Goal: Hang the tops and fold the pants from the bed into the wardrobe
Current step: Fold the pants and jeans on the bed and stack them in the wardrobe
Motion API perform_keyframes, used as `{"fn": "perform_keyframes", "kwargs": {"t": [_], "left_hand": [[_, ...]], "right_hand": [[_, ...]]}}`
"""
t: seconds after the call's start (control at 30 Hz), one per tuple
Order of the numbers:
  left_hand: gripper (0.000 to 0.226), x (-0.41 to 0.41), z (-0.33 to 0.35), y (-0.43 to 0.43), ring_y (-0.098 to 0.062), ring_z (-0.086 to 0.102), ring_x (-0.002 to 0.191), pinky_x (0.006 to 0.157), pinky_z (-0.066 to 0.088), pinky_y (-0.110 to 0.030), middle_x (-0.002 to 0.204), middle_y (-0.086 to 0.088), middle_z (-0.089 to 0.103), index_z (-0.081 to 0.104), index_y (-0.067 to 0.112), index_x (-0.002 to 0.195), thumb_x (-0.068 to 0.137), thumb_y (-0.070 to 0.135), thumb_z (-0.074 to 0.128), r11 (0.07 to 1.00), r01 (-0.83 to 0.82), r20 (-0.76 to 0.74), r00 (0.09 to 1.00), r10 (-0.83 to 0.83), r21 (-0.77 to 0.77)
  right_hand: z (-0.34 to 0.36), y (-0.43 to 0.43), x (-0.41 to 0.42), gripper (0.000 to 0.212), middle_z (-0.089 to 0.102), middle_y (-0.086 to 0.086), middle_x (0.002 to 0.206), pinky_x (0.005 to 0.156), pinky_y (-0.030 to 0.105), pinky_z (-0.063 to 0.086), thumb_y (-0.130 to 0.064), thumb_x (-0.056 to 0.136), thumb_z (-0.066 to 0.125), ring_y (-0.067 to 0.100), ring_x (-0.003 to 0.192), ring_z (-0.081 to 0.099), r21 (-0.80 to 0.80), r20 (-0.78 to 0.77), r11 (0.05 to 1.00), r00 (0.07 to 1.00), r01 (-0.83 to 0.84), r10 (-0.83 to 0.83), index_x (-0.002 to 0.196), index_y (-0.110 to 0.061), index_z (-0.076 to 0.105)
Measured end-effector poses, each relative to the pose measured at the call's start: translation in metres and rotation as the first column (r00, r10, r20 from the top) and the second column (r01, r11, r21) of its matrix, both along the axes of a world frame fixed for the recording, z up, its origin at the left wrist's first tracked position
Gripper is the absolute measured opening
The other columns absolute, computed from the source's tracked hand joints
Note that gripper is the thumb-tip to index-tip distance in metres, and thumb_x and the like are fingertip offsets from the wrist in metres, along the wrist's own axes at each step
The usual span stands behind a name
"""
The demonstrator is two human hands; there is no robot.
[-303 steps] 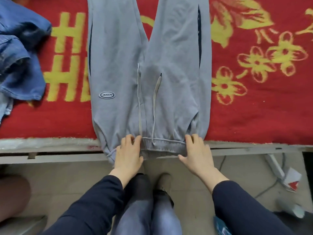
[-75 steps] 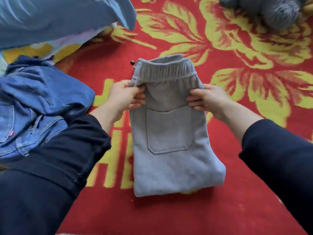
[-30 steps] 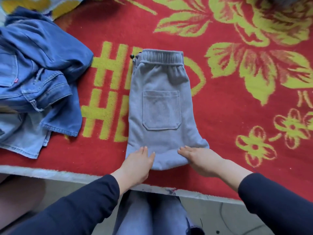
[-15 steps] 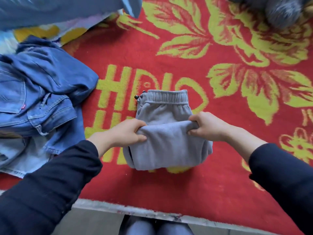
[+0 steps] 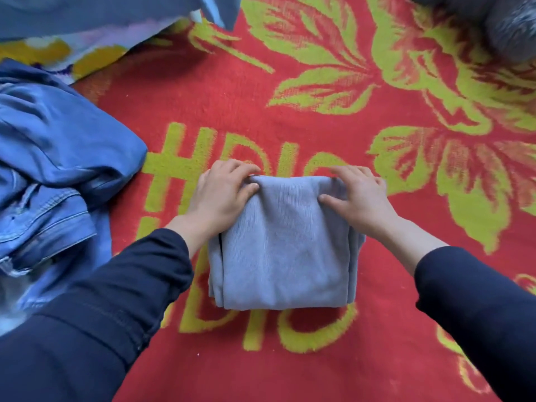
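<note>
The folded grey sweatpants [image 5: 284, 250] lie mid-way across the red floral blanket [image 5: 290, 111], the left hand [image 5: 223, 195] and right hand [image 5: 359, 198] each gripping a far corner, with crumpled denim jeans [image 5: 58, 169] toward the blanket's left edge.

Two hands are in view: one left hand [image 5: 223, 195] and one right hand [image 5: 359, 198]. There is one pair of grey pants [image 5: 284, 250], folded into a single bundle, and one red blanket [image 5: 319, 126]. One heap of blue denim [image 5: 58, 169] shows; its number of garments cannot be told. There is one blue cloth [image 5: 101, 13] and one grey furry thing [image 5: 507, 27].
</note>
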State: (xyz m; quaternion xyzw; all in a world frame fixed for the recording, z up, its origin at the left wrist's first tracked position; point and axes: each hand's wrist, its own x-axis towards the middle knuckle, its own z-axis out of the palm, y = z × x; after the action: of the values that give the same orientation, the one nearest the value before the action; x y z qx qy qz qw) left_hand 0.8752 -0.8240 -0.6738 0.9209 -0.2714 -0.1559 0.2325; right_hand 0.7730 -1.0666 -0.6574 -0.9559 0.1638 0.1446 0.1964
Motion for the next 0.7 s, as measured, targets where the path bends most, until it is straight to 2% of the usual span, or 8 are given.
{"fn": "perform_keyframes", "kwargs": {"t": [0.1, 0.17, 0.27, 0.4, 0.5, 0.6, 0.67, 0.7], "left_hand": [[0.084, 0.008, -0.009, 0.007, -0.020, 0.033, 0.136, 0.112, 0.028, -0.041, 0.146, 0.003, 0.041, 0.040, 0.029, 0.141, 0.074, 0.079, 0.041, 0.998, 0.018, -0.234, 0.972, -0.004, 0.059], [0.100, 0.016, -0.013, 0.008, -0.018, 0.031, 0.139, 0.114, 0.027, -0.041, 0.151, 0.004, 0.036, 0.034, 0.028, 0.145, 0.064, 0.086, 0.047, 0.993, 0.024, -0.412, 0.911, 0.025, 0.114], [0.109, 0.024, -0.014, 0.004, -0.018, 0.035, 0.136, 0.112, 0.031, -0.045, 0.150, 0.003, 0.036, 0.037, 0.030, 0.143, 0.054, 0.088, 0.057, 0.987, -0.085, -0.581, 0.800, 0.151, 0.139], [0.105, 0.027, -0.011, 0.000, -0.017, 0.050, 0.121, 0.102, 0.040, -0.039, 0.139, 0.004, 0.046, 0.040, 0.024, 0.142, 0.054, 0.069, 0.076, 0.962, -0.217, -0.717, 0.643, 0.268, 0.164], [0.097, 0.030, -0.005, 0.004, -0.014, 0.063, 0.106, 0.099, 0.047, -0.040, 0.121, 0.005, 0.063, 0.055, 0.024, 0.128, 0.043, 0.063, 0.081, 0.968, -0.205, -0.781, 0.577, 0.238, 0.144], [0.087, 0.027, 0.008, 0.007, -0.009, 0.064, 0.104, 0.094, 0.048, -0.033, 0.118, 0.008, 0.065, 0.058, 0.024, 0.122, 0.046, 0.056, 0.083, 0.985, -0.141, -0.807, 0.566, 0.165, 0.102], [0.089, 0.021, 0.020, 0.009, -0.006, 0.061, 0.108, 0.097, 0.046, -0.031, 0.122, 0.012, 0.062, 0.053, 0.026, 0.130, 0.050, 0.051, 0.084, 0.994, -0.083, -0.802, 0.589, 0.106, 0.071], [0.080, 0.017, 0.028, 0.011, -0.006, 0.063, 0.105, 0.097, 0.048, -0.033, 0.118, 0.012, 0.066, 0.057, 0.027, 0.126, 0.054, 0.047, 0.086, 0.998, -0.047, -0.803, 0.593, 0.059, 0.039]], "right_hand": [[-0.001, -0.012, 0.011, 0.086, 0.043, -0.006, 0.147, 0.111, 0.048, 0.027, -0.055, 0.070, 0.076, 0.018, 0.140, 0.031, 0.194, -0.146, 0.971, 0.983, 0.139, -0.111, 0.144, -0.031, 0.039], [-0.001, -0.017, 0.020, 0.098, 0.040, -0.006, 0.150, 0.112, 0.037, 0.032, -0.051, 0.065, 0.082, 0.015, 0.138, 0.036, 0.360, -0.263, 0.901, 0.953, 0.240, -0.149, 0.148, -0.026, 0.036], [-0.007, -0.016, 0.027, 0.102, 0.038, -0.004, 0.150, 0.102, 0.026, 0.035, -0.041, 0.066, 0.086, 0.016, 0.135, 0.039, 0.514, -0.399, 0.773, 0.901, 0.372, -0.169, 0.150, -0.020, 0.032], [-0.021, -0.011, 0.021, 0.109, 0.058, 0.000, 0.130, 0.098, 0.036, 0.049, -0.039, 0.047, 0.093, 0.018, 0.113, 0.060, 0.584, -0.456, 0.618, 0.843, 0.527, -0.288, 0.143, -0.019, 0.043], [-0.022, -0.009, 0.016, 0.089, 0.071, 0.004, 0.110, 0.088, 0.041, 0.056, -0.032, 0.045, 0.090, 0.021, 0.097, 0.069, 0.633, -0.485, 0.527, 0.821, 0.568, -0.302, 0.126, -0.018, 0.059], [-0.008, -0.007, 0.011, 0.055, 0.073, 0.011, 0.107, 0.093, 0.044, 0.053, -0.018, 0.058, 0.079, 0.028, 0.102, 0.068, 0.722, -0.520, 0.417, 0.830, 0.552, -0.199, 0.113, -0.016, 0.070], [0.005, -0.005, 0.004, 0.052, 0.071, 0.012, 0.110, 0.095, 0.043, 0.051, -0.013, 0.062, 0.075, 0.029, 0.106, 0.067, 0.768, -0.507, 0.392, 0.855, 0.506, -0.108, 0.113, -0.016, 0.070], [0.012, -0.003, 0.001, 0.052, 0.071, 0.011, 0.112, 0.096, 0.043, 0.050, -0.011, 0.063, 0.075, 0.028, 0.107, 0.066, 0.781, -0.490, 0.404, 0.869, 0.476, -0.075, 0.115, -0.017, 0.069]]}}
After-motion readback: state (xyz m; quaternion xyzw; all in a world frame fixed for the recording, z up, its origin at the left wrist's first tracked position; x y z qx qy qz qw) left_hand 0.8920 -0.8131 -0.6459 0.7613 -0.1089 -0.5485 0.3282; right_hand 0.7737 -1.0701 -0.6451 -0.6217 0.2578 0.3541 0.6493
